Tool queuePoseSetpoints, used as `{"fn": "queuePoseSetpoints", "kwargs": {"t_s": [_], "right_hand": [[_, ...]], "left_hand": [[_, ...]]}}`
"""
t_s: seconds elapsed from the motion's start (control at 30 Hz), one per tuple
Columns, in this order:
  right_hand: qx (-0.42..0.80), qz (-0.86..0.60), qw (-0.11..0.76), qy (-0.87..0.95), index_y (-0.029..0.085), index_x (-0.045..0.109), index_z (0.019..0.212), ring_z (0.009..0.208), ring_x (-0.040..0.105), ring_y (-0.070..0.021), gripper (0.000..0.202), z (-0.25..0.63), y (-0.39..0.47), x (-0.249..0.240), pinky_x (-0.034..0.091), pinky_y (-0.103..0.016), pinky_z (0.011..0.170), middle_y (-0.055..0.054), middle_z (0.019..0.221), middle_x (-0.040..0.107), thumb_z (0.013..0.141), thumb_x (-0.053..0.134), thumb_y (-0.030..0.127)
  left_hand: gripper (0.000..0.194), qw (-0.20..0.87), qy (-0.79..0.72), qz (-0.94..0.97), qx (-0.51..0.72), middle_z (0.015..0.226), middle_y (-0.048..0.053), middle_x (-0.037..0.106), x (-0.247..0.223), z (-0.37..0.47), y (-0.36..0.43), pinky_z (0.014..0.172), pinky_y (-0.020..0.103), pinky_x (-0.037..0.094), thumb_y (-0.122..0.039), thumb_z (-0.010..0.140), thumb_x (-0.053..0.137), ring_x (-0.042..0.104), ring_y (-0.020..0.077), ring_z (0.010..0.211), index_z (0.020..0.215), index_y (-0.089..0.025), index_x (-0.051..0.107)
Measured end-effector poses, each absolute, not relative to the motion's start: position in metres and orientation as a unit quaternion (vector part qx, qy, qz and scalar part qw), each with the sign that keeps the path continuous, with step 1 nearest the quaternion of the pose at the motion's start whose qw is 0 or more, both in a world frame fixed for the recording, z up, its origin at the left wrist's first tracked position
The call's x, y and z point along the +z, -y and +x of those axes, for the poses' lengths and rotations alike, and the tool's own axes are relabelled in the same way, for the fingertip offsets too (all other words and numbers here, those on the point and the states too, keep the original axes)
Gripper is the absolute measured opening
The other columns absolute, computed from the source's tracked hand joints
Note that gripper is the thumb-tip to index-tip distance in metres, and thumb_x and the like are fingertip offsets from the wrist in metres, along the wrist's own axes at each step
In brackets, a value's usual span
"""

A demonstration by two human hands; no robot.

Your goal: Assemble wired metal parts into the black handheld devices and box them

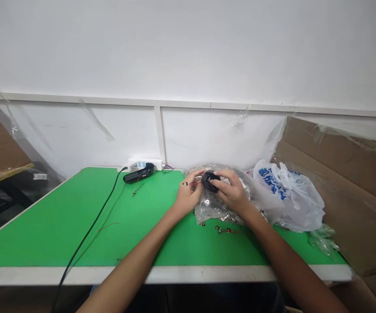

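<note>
Both hands meet over the right half of the green table. A small round black part (211,181) is between them, with a hollow on its upper side and thin red wires (194,182) running off its left. My right hand (234,192) grips its right side, one finger pressed into the hollow. Closed against the left edge, my left hand (188,198) has the wires passing across its fingers. Beneath the hands lies a clear plastic bag (207,213) of small metal parts. More small wired parts (225,230) are on the table in front of it.
A black handheld tool (138,173) leans by a white power strip (145,163), its black cable (93,221) crossing the green table (60,217). A white plastic bag (300,202) with blue print sits right, beside cardboard (347,195). The wall (188,139) stands behind.
</note>
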State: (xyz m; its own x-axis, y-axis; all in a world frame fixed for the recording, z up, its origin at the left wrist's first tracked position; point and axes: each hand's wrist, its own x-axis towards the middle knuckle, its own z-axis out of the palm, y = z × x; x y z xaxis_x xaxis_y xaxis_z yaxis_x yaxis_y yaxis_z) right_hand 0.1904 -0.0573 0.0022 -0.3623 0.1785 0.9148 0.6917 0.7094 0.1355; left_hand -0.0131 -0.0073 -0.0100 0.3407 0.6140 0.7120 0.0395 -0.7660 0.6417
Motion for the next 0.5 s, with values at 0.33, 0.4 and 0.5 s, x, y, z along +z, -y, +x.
{"fn": "queuePoseSetpoints", "kwargs": {"t_s": [0.33,0.4,0.5], "right_hand": [[-0.216,-0.282,0.468,0.809,0.035,0.061,0.146,0.112,0.070,-0.0231,0.048,0.192,0.058,0.003,0.064,-0.039,0.093,-0.009,0.127,0.070,0.100,0.070,0.024],[-0.226,-0.281,0.462,0.810,0.034,0.063,0.145,0.114,0.070,-0.0234,0.046,0.193,0.059,0.002,0.064,-0.039,0.095,-0.009,0.128,0.071,0.101,0.069,0.023],[-0.276,-0.278,0.437,0.809,0.031,0.068,0.139,0.111,0.072,-0.0238,0.039,0.198,0.060,0.003,0.064,-0.037,0.092,-0.010,0.122,0.074,0.101,0.068,0.021]], "left_hand": [[0.059,0.059,-0.117,0.878,0.461,0.147,0.012,0.065,-0.001,-0.031,-0.002,0.119,0.051,0.050,-0.023,0.103,0.058,0.061,0.0257,0.137,0.160,-0.029,0.045],[0.062,0.049,-0.103,0.882,0.457,0.149,0.012,0.064,-0.002,-0.033,-0.003,0.119,0.051,0.051,-0.022,0.103,0.056,0.061,0.0257,0.138,0.162,-0.029,0.042],[0.061,0.031,-0.081,0.889,0.450,0.148,0.013,0.065,-0.003,-0.034,-0.005,0.119,0.050,0.053,-0.021,0.103,0.055,0.062,0.0256,0.139,0.162,-0.028,0.043]]}}
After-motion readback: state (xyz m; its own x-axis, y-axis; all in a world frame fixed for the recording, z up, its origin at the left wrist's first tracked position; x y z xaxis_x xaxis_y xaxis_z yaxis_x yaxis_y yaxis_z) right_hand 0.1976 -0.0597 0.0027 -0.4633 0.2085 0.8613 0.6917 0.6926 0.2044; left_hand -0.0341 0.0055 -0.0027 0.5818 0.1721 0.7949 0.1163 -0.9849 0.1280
